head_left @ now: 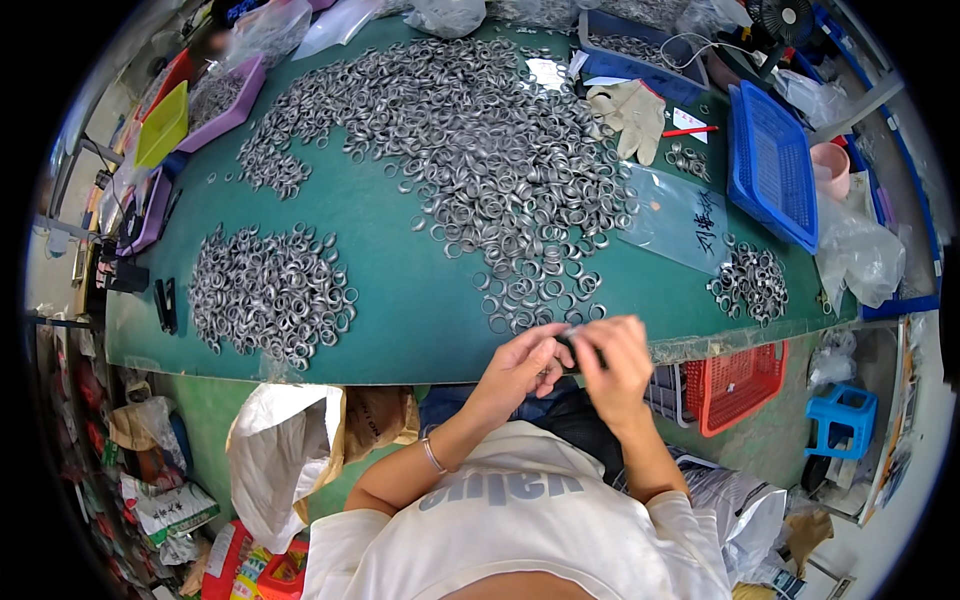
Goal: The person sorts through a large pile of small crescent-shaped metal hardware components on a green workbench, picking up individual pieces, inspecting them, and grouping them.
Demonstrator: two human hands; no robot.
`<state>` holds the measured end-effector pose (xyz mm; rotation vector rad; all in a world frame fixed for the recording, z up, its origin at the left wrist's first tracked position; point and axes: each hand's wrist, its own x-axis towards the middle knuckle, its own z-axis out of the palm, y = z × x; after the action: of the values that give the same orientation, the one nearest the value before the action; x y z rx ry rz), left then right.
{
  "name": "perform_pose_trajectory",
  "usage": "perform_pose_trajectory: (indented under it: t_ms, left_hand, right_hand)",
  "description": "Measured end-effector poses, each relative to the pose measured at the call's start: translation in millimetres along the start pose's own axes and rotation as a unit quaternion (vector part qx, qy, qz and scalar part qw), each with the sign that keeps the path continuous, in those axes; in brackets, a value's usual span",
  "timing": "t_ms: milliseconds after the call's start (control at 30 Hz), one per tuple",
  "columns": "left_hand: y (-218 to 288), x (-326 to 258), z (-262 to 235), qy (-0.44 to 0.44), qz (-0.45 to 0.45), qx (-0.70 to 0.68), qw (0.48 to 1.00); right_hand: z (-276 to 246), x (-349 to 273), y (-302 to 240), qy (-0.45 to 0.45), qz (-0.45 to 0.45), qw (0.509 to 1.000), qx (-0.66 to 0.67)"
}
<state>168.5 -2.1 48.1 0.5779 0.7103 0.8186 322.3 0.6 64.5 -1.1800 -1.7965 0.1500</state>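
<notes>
My left hand (522, 372) is closed at the table's front edge, fingertips pinched around what looks like a small grey metal ring (570, 332). Beside it my right hand (617, 366) is curled, its fingertips close to the ring; something dark and blurred shows between the hands, too small to name. Just beyond them a narrow tail of loose metal rings (530, 300) runs down from a large heap of rings (480, 130). To the left lies a separate pile of rings (270, 290), and a smaller pile of rings (750, 283) sits at the right.
The green table (400, 300) bears a clear plastic bag (672, 215), a cloth glove (632, 115), a red pen (690, 131) and blue baskets (770, 165). A black tool (165, 305) lies far left. Below stand a paper-lined sack (285, 455) and a red basket (737, 388).
</notes>
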Motion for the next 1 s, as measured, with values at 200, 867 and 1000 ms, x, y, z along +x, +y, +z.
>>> perform_pose_trajectory:
  t_ms: [200,867,1000]
  left_hand:
    - [-0.6,1.3,-3.2,0.003,-0.031,-0.083,0.996]
    - [0.1,-4.5,6.9,0.035,0.082,0.099,0.991]
    - [-0.5,-2.6,-5.0,0.066,0.012,0.004,0.998]
  right_hand:
    - [-8.2,1.4,-2.7,-0.115,-0.025,0.989,0.087]
    - [9.6,-21.5,-10.6,-0.047,0.392,0.807,0.440]
    - [0.4,-1.8,3.8,-0.066,0.250,0.955,0.143]
